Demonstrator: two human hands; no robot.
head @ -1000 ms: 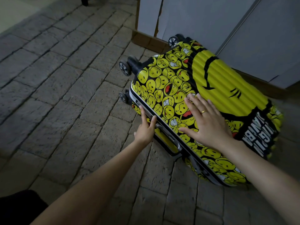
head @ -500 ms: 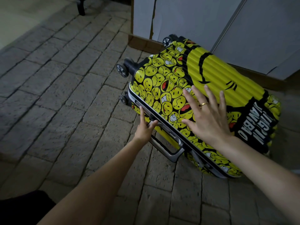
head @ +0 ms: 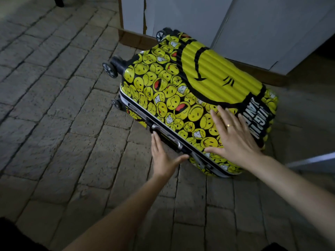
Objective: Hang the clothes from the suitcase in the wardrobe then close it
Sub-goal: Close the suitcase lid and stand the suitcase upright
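Yellow case (head: pixel 181 91) lies shut on the stone floor (head: pixel 54 124) at 1 o'clock, wardrobe (head: pixel 235 24) just behind at 12. Right hand (head: pixel 233 140) presses flat, fingers spread, on the lid; left hand (head: pixel 163 156), fingers straight, touches the side handle (head: pixel 168 134). Nothing unpacked yet; all hanging remains.

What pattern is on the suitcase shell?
Yellow smiley faces on black, plus one large ribbed yellow smiley, on the suitcase; head view.
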